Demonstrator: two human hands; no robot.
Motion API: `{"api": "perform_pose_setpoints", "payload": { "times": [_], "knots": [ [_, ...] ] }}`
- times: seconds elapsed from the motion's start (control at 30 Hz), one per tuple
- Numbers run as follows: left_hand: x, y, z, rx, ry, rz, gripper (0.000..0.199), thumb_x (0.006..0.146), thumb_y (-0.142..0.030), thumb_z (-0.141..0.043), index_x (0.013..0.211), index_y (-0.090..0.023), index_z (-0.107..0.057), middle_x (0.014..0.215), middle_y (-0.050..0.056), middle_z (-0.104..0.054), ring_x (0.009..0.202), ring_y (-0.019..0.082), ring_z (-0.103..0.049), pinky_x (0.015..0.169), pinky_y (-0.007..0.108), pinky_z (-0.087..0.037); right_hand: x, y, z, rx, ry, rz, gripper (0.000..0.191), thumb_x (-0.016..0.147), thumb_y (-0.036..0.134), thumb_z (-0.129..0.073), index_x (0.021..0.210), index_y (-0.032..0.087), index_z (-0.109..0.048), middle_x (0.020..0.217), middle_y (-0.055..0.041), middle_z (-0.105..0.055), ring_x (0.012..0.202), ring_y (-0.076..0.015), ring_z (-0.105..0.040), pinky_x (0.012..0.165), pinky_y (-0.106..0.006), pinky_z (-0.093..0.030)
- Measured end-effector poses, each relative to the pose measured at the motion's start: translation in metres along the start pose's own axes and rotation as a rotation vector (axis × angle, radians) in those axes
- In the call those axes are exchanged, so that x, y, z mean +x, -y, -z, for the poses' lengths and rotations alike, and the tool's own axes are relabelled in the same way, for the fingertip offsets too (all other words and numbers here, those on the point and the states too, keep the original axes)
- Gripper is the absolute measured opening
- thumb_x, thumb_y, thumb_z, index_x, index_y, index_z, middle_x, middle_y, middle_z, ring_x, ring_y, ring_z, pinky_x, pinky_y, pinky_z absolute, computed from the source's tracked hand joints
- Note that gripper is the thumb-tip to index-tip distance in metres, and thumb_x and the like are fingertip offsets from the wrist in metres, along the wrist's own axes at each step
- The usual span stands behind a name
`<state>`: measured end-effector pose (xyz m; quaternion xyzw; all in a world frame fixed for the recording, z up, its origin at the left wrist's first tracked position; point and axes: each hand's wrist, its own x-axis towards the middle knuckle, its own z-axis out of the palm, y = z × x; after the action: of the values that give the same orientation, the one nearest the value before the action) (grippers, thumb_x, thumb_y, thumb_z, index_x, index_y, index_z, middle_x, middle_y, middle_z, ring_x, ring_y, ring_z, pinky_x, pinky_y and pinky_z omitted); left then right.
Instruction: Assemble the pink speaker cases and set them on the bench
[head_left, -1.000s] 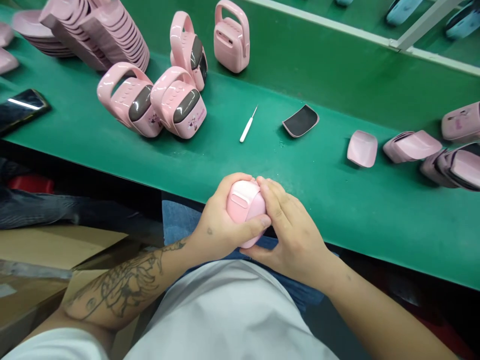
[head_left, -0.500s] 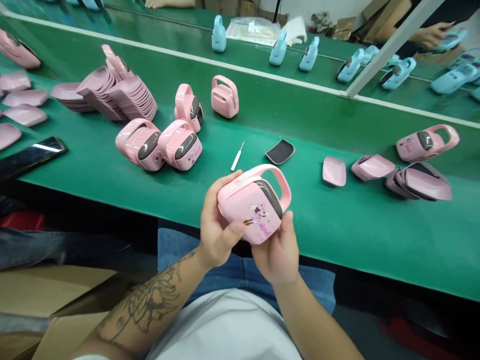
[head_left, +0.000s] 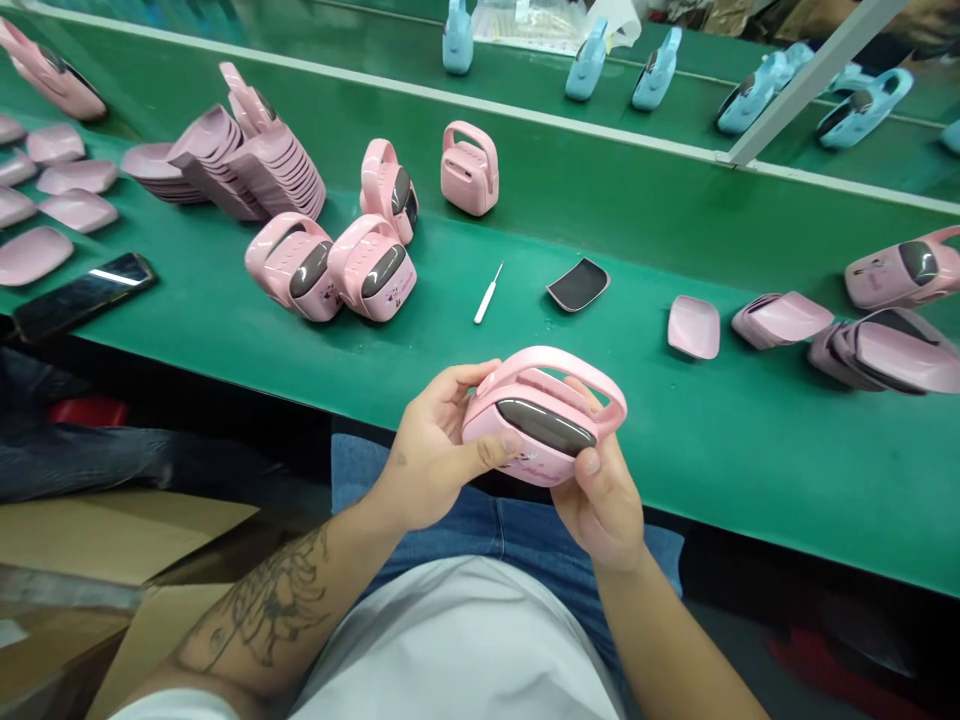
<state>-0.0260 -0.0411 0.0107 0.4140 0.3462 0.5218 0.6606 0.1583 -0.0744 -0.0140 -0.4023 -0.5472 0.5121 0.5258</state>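
Both hands grip a pink device with a carrying handle (head_left: 534, 468), held over the bench's front edge. Its handle arches on top, a dark glossy window lies below it, and a cartoon print shows on the front. My left hand (head_left: 442, 450) wraps its left end, thumb across the front. At the right end my right hand (head_left: 606, 490) is closed round it, thumb at the lower corner. On the bench beyond lie a white-handled pick-like tool (head_left: 487, 300) and a curved panel with a dark inner face (head_left: 579, 285).
Several similar pink devices (head_left: 379, 275) stand to the left, before stacked pink panels (head_left: 277, 170). A phone (head_left: 82, 295) lies at far left. More pink panels (head_left: 694, 327) are on the right. Behind a low divider (head_left: 360, 80) stand blue devices (head_left: 586, 65).
The pink device has been tipped in my hands, so its top and dark window now face up and the printed front is foreshortened. My view has shifted slightly.
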Motion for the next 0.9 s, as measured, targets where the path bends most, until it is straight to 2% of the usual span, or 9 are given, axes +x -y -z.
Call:
{"api": "perform_pose_setpoints", "payload": {
  "times": [0.17,0.27,0.4,0.5,0.57,0.63,0.7,0.77,0.9],
  "knots": [
    [0.002,-0.001,0.002,-0.079,-0.012,0.101,0.067,0.063,-0.021,-0.105,0.123,-0.022,-0.076,0.126,0.010,-0.079,0.113,0.027,-0.075,0.102,0.042,-0.061,-0.004,0.002,0.007,0.089,-0.020,-0.103,0.081,0.093,0.070,-0.069,0.158,0.025,-0.049,0.156,-0.0199,-0.066,0.139,-0.0422,-0.070,0.107,-0.061,-0.063],
    [0.002,-0.002,0.002,-0.087,0.006,0.115,0.066,0.063,-0.021,-0.104,0.122,-0.022,-0.075,0.126,0.009,-0.078,0.112,0.027,-0.075,0.100,0.042,-0.062,-0.008,0.001,0.009,0.115,-0.075,-0.115,0.077,0.089,0.068,-0.077,0.148,0.024,-0.057,0.147,-0.0193,-0.072,0.131,-0.0415,-0.074,0.104,-0.059,-0.066],
    [0.001,-0.006,0.007,0.037,0.118,0.033,0.064,0.076,-0.030,-0.098,0.133,-0.024,-0.069,0.130,0.010,-0.076,0.117,0.027,-0.074,0.099,0.038,-0.061,-0.015,0.003,0.003,0.093,-0.172,-0.104,0.080,0.085,0.070,-0.082,0.146,0.023,-0.059,0.144,-0.0191,-0.074,0.131,-0.0415,-0.074,0.106,-0.059,-0.065],
    [0.003,-0.006,0.012,0.161,0.151,0.005,0.065,0.091,-0.055,-0.083,0.145,-0.024,-0.066,0.140,0.012,-0.073,0.130,0.033,-0.070,0.104,0.040,-0.059,-0.015,0.006,-0.004,0.050,-0.202,-0.120,0.090,0.081,0.072,-0.086,0.151,0.023,-0.057,0.148,-0.0176,-0.073,0.135,-0.0393,-0.072,0.110,-0.056,-0.064],
    [0.008,-0.002,0.013,0.201,0.070,0.010,0.069,0.098,-0.075,-0.062,0.142,-0.022,-0.070,0.133,0.013,-0.077,0.132,0.035,-0.069,0.104,0.042,-0.060,-0.013,0.008,-0.007,0.042,-0.218,-0.161,0.097,0.075,0.071,-0.092,0.152,0.023,-0.057,0.152,-0.0168,-0.071,0.139,-0.0382,-0.070,0.115,-0.055,-0.062],
    [0.014,0.003,0.011,0.249,-0.058,0.021,0.077,0.101,-0.084,-0.045,0.129,-0.020,-0.078,0.114,0.011,-0.082,0.123,0.035,-0.073,0.098,0.042,-0.062,-0.010,0.009,-0.009,0.069,-0.210,-0.216,0.106,0.070,0.068,-0.097,0.155,0.021,-0.056,0.156,-0.0173,-0.068,0.145,-0.0387,-0.065,0.121,-0.056,-0.057],
    [0.018,0.009,0.009,0.303,-0.175,0.020,0.081,0.100,-0.087,-0.040,0.117,-0.019,-0.081,0.098,0.009,-0.083,0.113,0.035,-0.077,0.090,0.042,-0.063,-0.009,0.010,-0.010,0.128,-0.168,-0.258,0.110,0.070,0.065,-0.098,0.160,0.020,-0.053,0.162,-0.0180,-0.063,0.153,-0.0389,-0.059,0.128,-0.057,-0.050],
    [0.019,0.014,0.006,0.352,-0.259,0.007,0.082,0.099,-0.089,-0.041,0.112,-0.019,-0.082,0.091,0.008,-0.083,0.106,0.034,-0.078,0.084,0.040,-0.064,-0.011,0.010,-0.009,0.185,-0.117,-0.276,0.109,0.076,0.062,-0.096,0.164,0.020,-0.048,0.168,-0.0165,-0.057,0.157,-0.0369,-0.054,0.131,-0.056,-0.045],
    [0.016,0.023,0.005,0.439,-0.321,-0.006,0.085,0.098,-0.091,-0.037,0.107,-0.019,-0.082,0.087,0.009,-0.083,0.097,0.032,-0.081,0.078,0.037,-0.064,-0.016,0.010,-0.005,0.250,-0.093,-0.300,0.096,0.084,0.056,-0.092,0.164,0.024,-0.049,0.166,-0.0125,-0.060,0.153,-0.0339,-0.059,0.129,-0.052,-0.049]
  ]
}}
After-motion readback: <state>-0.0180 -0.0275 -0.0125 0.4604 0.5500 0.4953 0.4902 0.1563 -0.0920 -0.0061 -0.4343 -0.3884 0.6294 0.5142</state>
